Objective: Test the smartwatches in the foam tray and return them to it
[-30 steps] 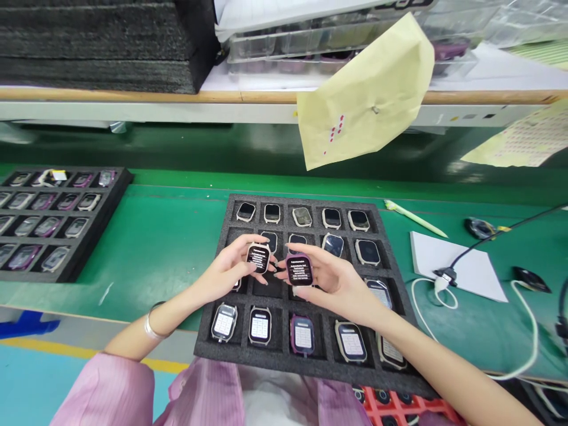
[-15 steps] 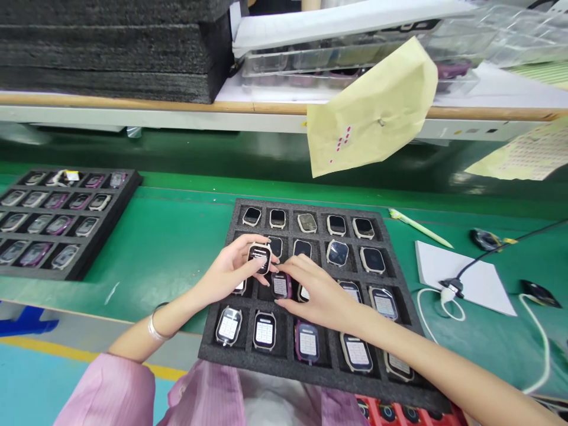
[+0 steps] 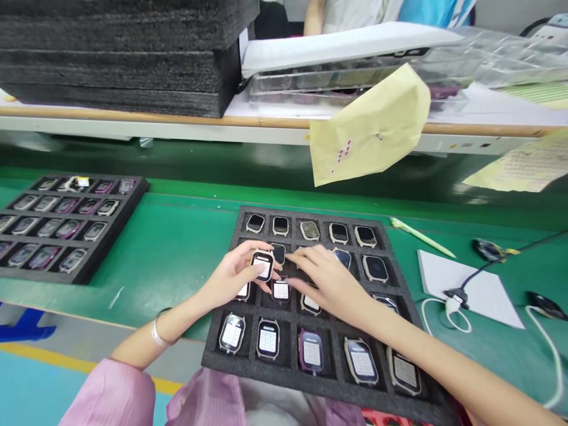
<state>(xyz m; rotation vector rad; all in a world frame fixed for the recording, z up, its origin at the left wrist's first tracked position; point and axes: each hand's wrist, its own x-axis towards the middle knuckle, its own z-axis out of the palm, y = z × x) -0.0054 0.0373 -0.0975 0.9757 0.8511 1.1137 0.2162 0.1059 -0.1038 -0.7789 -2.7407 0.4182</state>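
Left hand (image 3: 235,273) gripping a pale watch (image 3: 266,260) over the tray (image 3: 248,369); right hand (image 3: 326,273) open beside it.
Left fingers wrapped the case edge, thumb on the lit screen; I'd say that grip kept the face up and readable. Right hand hung over the cells, fingers spread, no watch visible in it. Its tips were right by a purple watch (image 3: 281,291) in the third row from the back; couldn't tell if they touched. Tray seemed to overhang the near edge of the bench (image 3: 177,236), likely for easy reach, its walls keeping the watches apart. Second tray (image 3: 116,236), also loaded, lay off left. Pen (image 3: 423,238), paper (image 3: 437,272) and plug (image 3: 452,305) sat to the right.
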